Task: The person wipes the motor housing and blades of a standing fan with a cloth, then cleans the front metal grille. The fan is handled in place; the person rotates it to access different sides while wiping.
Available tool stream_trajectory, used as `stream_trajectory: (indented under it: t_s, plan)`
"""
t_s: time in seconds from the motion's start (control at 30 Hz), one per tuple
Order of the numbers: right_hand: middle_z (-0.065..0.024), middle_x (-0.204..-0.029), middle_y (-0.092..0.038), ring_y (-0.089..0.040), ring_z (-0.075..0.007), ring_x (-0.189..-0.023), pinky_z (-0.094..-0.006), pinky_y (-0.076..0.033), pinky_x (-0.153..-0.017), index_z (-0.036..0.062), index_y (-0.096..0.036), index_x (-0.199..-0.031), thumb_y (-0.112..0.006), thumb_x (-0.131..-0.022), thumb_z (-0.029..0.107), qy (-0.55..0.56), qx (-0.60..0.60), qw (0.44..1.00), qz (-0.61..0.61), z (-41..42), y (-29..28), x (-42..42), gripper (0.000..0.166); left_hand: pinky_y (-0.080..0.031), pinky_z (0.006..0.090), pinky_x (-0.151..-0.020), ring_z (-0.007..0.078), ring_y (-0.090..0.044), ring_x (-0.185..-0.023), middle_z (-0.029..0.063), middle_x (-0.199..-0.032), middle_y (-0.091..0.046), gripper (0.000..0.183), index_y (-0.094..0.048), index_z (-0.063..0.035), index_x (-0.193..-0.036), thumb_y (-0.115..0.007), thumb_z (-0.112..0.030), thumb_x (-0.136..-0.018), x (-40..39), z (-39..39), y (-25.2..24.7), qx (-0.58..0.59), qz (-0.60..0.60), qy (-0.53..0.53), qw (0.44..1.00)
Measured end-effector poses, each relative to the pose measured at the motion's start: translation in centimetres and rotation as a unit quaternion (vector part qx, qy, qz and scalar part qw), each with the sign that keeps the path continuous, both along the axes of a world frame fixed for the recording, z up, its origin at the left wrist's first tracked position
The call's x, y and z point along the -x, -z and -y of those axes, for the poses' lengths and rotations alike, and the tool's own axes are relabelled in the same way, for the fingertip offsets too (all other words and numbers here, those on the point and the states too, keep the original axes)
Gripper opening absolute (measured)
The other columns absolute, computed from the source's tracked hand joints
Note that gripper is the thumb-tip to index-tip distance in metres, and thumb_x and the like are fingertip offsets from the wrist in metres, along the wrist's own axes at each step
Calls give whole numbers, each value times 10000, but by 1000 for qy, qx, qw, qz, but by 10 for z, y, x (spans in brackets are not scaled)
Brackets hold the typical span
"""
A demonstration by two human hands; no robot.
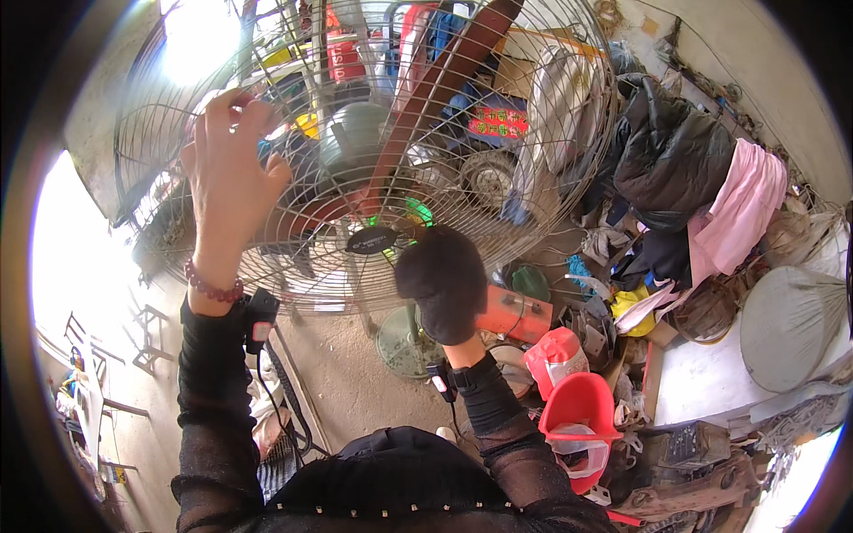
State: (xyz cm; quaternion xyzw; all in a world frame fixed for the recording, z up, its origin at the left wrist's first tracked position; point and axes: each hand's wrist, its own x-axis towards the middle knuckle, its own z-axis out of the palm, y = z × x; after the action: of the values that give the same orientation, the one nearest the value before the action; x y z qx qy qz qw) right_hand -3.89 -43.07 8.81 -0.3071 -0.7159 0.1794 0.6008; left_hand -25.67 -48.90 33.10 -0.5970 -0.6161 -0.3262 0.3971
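Note:
A large standing fan fills the space before me, its round wire grille [313,273] in front of dark red blades [426,86]. The grille's middle carries a black oval badge [372,240]. My left hand [230,166], bare with a red bead bracelet [212,283] at the wrist, is raised at the left part of the grille. Its fingers are curled; whether they grip a wire is unclear. A black cloth or mitten [443,283] covers my right hand [456,313] at the grille's lower middle, right of the badge. The covering hides those fingers.
Below the fan is its round green base [403,343] on the concrete floor. To the right are an orange box [516,313], a red bucket [580,416], a dark jacket [670,150], pink cloth [743,193] and heaped clutter. A folding frame [152,340] stands at left.

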Motion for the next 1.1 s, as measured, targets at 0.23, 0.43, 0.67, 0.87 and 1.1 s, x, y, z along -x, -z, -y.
stream_trajectory:
  t_s: [0.23, 0.43, 0.67, 0.87, 1.1]
  plan:
    - [-114, -1223, -590, -538, -292, -1160, -418, -390, -1026, 88, -596, -1184, -642, -847, 230, 9, -32, 989, 146, -9, 16, 14, 368, -380, 491, -892, 247, -517, -1121, 47, -1237, -487, 427, -578, -135, -1037, -712, -72, -637, 2, -2, 5, 4, -6, 5, 1000]
    - [-89, -867, -655, -634, -261, -863, -399, -489, -777, 80, -643, -863, -667, -759, 160, -26, 56, 985, 162, 4, -17, 5, 133, -405, 469, -889, 246, -516, -1106, 41, -1215, -487, 416, -592, -153, -1045, -718, -104, -652, 4, -5, 0, 21, -14, -5, 1000]
    - [-113, -751, -638, -637, -288, -754, -406, -499, -688, 69, -619, -796, -668, -699, 129, 36, -230, 918, 320, -23, -124, -52, 124, -408, 469, -902, 235, -507, -1112, 23, -1223, -486, 469, -583, -161, -1113, -706, -107, -664, 1, -4, 1, -3, -36, 2, 999]
    - [-147, -738, -624, -633, -320, -728, -407, -503, -668, 55, -599, -818, -667, -667, 121, 9, -175, 926, 333, -48, -54, -57, 179, -404, 471, -888, 237, -497, -1124, 11, -1221, -473, 468, -577, -168, -1115, -699, -101, -668, 3, -11, 3, 3, -20, -2, 1000]
    - [-128, -901, -684, -639, -323, -866, -420, -491, -765, 117, -694, -925, -594, -817, 166, -47, -110, 956, 269, -25, 139, -8, 156, -364, 496, -911, 236, -490, -1164, 32, -1239, -472, 493, -590, -165, -1126, -710, -91, -654, 6, -10, 0, 11, -15, 7, 1000]
